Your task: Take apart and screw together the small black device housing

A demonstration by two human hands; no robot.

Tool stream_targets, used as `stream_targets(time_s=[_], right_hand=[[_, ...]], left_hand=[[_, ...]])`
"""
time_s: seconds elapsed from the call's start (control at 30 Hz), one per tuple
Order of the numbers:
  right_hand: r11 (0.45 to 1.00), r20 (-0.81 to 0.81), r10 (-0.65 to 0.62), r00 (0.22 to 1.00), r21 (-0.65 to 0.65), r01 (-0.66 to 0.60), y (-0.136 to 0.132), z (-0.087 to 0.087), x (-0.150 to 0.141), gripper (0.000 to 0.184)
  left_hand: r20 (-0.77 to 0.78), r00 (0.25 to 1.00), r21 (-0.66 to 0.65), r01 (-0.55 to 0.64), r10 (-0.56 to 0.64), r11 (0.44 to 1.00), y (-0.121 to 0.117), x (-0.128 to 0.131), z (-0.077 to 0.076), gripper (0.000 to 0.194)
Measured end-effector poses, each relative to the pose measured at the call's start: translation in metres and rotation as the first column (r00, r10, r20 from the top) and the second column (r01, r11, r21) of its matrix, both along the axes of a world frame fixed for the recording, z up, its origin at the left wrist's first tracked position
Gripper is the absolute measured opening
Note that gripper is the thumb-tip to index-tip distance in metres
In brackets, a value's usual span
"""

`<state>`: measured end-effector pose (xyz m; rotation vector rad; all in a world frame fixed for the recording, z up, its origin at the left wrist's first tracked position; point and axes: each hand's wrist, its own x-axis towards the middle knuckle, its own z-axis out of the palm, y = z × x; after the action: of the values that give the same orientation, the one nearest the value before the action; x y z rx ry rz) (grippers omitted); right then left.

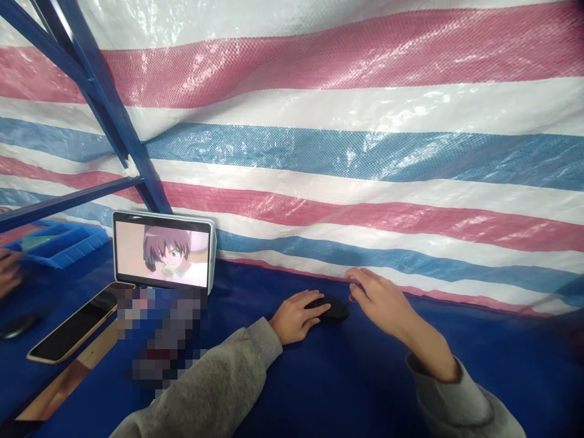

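A black computer mouse (336,309) lies on the blue table surface near the striped sheet. My left hand (298,316) is closed around its left side, fingers laid over the mouse. Just to the right of it, my right hand (378,301) is held slightly above the table, its thumb and forefinger brought close together. A small reddish spot shows by those fingertips, too small to make out. Both of my arms wear grey sleeves.
A tablet (162,252) playing a cartoon stands at the left. Near it lie a phone (79,322) and another dark mouse (19,326). A co-worker's hand (8,272) is by a blue compartment tray (68,246). Striped sheeting (347,152) and a blue frame (109,103) rise behind.
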<state>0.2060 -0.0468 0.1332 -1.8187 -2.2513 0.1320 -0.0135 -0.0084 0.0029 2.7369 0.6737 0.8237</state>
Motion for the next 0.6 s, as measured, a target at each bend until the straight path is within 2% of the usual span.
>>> stream_targets(time_s=[0.27, 0.47, 0.6], right_hand=[[0.998, -0.049, 0.050, 0.998, 0.038, -0.048, 0.0013, -0.0038, 0.0008, 0.038], [1.000, -0.044, 0.014, 0.999, -0.002, -0.014, 0.0040, -0.0058, 0.0006, 0.036], [1.000, 0.040, -0.026, 0.999, -0.009, 0.027, 0.0045, -0.0063, -0.0018, 0.040]], left_hand=[[-0.003, 1.000, 0.011, 0.001, -0.001, 1.000, -0.0001, 0.0004, -0.0010, 0.040], [-0.010, 1.000, 0.014, 0.000, 0.000, 1.000, -0.0003, 0.0001, -0.0002, 0.040], [-0.009, 1.000, 0.019, 0.008, -0.008, 1.000, 0.0000, 0.0003, -0.0009, 0.040]])
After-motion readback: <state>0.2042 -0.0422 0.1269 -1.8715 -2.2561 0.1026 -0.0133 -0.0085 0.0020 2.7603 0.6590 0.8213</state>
